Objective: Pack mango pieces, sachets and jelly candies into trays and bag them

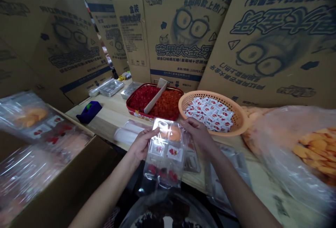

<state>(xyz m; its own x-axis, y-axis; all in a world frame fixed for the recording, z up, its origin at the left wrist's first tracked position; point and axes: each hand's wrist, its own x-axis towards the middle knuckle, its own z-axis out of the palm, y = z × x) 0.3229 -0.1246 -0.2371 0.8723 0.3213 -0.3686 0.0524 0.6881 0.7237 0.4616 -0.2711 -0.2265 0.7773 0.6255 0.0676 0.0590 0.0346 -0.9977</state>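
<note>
In the head view, a clear plastic candy tray in a clear wrapper [163,158] is tilted up before me. Orange pieces fill its top compartment, two small white sachets sit in the middle, and red pieces lie at the bottom. My left hand [143,143] grips its left edge, thumb on the front. At the upper right corner, the curled fingers of my right hand [196,131] pinch the wrapper. Behind the pack stands a red tin [139,112], split by a cardboard divider into dark red and orange-red pieces. An orange basket [242,117] of white sachets is just beyond my right hand.
An open carton [78,151] of finished-looking packs stands at left. A blue tape dispenser [89,111] and clear trays [111,87] lie on the table's left. More clear trays [240,163] are beside my right forearm. A plastic bag [278,144] with orange pieces lies right. Printed cartons [181,60] wall the back.
</note>
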